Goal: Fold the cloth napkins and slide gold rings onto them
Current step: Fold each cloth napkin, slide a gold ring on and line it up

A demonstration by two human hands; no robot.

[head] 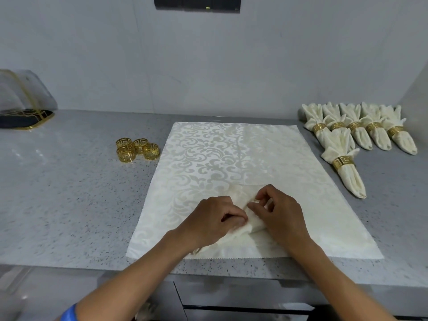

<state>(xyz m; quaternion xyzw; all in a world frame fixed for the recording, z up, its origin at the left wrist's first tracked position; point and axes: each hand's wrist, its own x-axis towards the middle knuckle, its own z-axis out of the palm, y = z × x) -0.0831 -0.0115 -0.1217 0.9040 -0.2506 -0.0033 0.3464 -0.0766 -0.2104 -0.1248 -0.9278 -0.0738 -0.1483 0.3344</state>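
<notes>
Two bare hands work a cream napkin [251,222] at the near edge of a grey speckled counter [69,193]. The left hand [215,222] curls its fingers over the bunched cloth and pinches it; the right hand [281,216] pinches a fold of the same napkin between thumb and bent fingers, just beside the left. The napkin lies gathered between the two hands on top of a flat damask cloth [231,158] with a scroll pattern, spread out in the middle of the counter and reaching almost to its near edge.

To the left of the cloth, apart from it, four gold rings [137,149] sit clustered together, touching one another. At far right, five finished napkins [354,126], each fanned at the top and banded with a gold ring, lie side by side in a row; a sixth [345,167] lies nearer, just right of the cloth. At far left, by the wall, rests a dark tray [25,120] with gold trim, with a clear cover [20,91] above it.
</notes>
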